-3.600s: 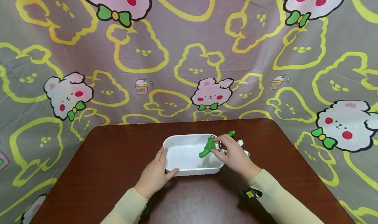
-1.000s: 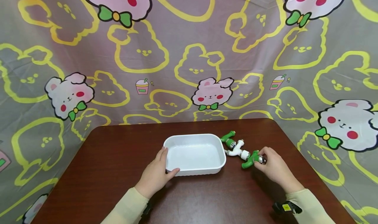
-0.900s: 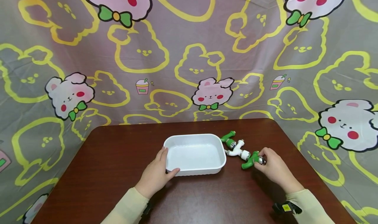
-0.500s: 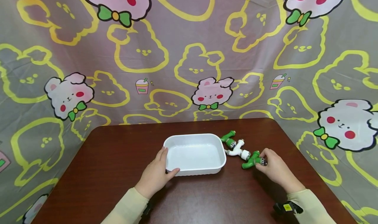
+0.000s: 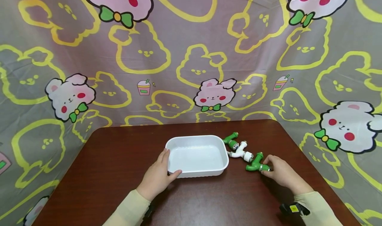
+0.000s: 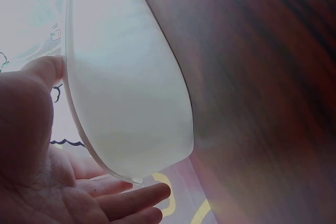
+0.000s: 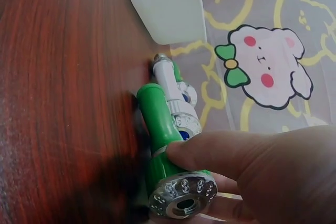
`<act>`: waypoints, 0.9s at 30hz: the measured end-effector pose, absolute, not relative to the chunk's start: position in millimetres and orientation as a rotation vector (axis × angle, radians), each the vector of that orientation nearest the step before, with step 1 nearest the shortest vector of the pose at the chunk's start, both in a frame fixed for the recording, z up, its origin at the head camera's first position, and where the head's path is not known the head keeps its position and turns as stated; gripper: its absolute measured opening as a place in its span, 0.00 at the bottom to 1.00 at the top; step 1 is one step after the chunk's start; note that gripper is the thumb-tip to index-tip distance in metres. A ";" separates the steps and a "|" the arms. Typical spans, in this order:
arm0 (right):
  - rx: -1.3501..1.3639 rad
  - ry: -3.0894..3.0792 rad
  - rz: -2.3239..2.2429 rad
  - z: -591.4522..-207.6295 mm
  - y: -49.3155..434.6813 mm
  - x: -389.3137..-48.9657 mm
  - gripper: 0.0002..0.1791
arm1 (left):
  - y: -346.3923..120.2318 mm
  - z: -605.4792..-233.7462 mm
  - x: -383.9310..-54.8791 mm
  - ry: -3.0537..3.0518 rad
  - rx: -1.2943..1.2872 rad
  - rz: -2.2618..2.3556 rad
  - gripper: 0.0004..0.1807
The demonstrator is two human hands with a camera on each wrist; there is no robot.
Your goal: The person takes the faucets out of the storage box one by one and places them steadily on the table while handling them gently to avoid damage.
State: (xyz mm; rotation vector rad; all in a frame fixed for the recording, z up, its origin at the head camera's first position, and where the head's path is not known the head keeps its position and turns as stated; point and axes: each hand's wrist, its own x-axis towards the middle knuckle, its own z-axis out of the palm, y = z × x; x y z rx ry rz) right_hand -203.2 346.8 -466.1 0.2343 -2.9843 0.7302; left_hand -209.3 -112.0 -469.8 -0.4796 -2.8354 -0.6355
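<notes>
A white plastic basin [image 5: 197, 158] stands in the middle of the table. My left hand [image 5: 156, 176] rests on its near left corner, thumb on the front rim, fingers along the left side. The left wrist view shows these fingers fairly straight against the basin wall [image 6: 126, 87]. To the right, a green tap [image 5: 254, 166] lies at table level. My right hand [image 5: 280, 173] pinches it near its metal-ringed knob [image 7: 184, 195], thumb [image 7: 199, 153] on the green body. A white tap [image 5: 241, 152] and another green tap [image 5: 231, 141] lie between it and the basin.
The dark brown wooden table [image 5: 119, 159] is bordered behind and at both sides by a hanging cloth [image 5: 185, 53] with cartoon rabbits. The taps form a slanting row right of the basin, close to one another.
The green tap in my right hand has gone from over the basin rightward to the table beyond the white tap. Lately it has turned slightly, its knob end shifting nearer. My left hand stays put.
</notes>
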 end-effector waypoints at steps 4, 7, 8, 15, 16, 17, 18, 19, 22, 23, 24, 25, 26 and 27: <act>0.246 -2.994 0.721 -467.7 348.6 -202.6 0.15 | -111.9 -470.8 -209.9 -2.841 -0.478 -0.638 0.50; 0.259 -2.987 0.711 -468.8 348.9 -201.8 0.16 | -111.9 -471.7 -210.1 -2.845 -0.476 -0.638 0.50; 0.264 -2.983 0.711 -469.0 348.9 -201.5 0.16 | -111.9 -472.0 -210.1 -2.845 -0.475 -0.637 0.50; 0.265 -2.982 0.710 -470.4 348.5 -202.1 0.16 | -112.2 -471.0 -210.2 -2.845 -0.474 -0.636 0.50; 0.267 -2.986 0.708 -470.3 348.5 -202.5 0.16 | -112.2 -470.8 -210.2 -2.847 -0.474 -0.637 0.50; 0.267 -2.992 0.707 -469.9 348.5 -202.9 0.16 | -112.2 -470.4 -210.1 -2.849 -0.473 -0.636 0.50; 0.268 -2.999 0.703 -469.4 348.3 -203.3 0.16 | -112.3 -470.1 -210.1 -2.850 -0.473 -0.638 0.50; 0.267 -3.006 0.706 -468.6 348.0 -203.7 0.16 | -112.3 -469.9 -210.2 -2.852 -0.472 -0.639 0.50; 0.259 -3.022 0.710 -465.2 346.0 -204.9 0.15 | -112.2 -469.7 -210.5 -2.858 -0.471 -0.641 0.50; 0.256 -3.025 0.711 -464.0 345.0 -205.3 0.15 | -112.2 -469.9 -210.6 -2.859 -0.471 -0.642 0.50; 0.252 -3.025 0.711 -463.0 343.7 -205.8 0.15 | -112.1 -470.1 -210.8 -2.859 -0.470 -0.643 0.50; 0.243 -3.023 0.709 -461.8 342.5 -206.5 0.15 | -112.0 -470.4 -210.9 -2.860 -0.471 -0.644 0.50; 0.232 -3.022 0.699 -460.8 341.0 -207.1 0.15 | -112.0 -470.7 -211.0 -2.861 -0.470 -0.645 0.50; 0.219 -3.018 0.693 -459.8 339.5 -207.9 0.14 | -111.9 -471.1 -211.2 -2.861 -0.470 -0.648 0.50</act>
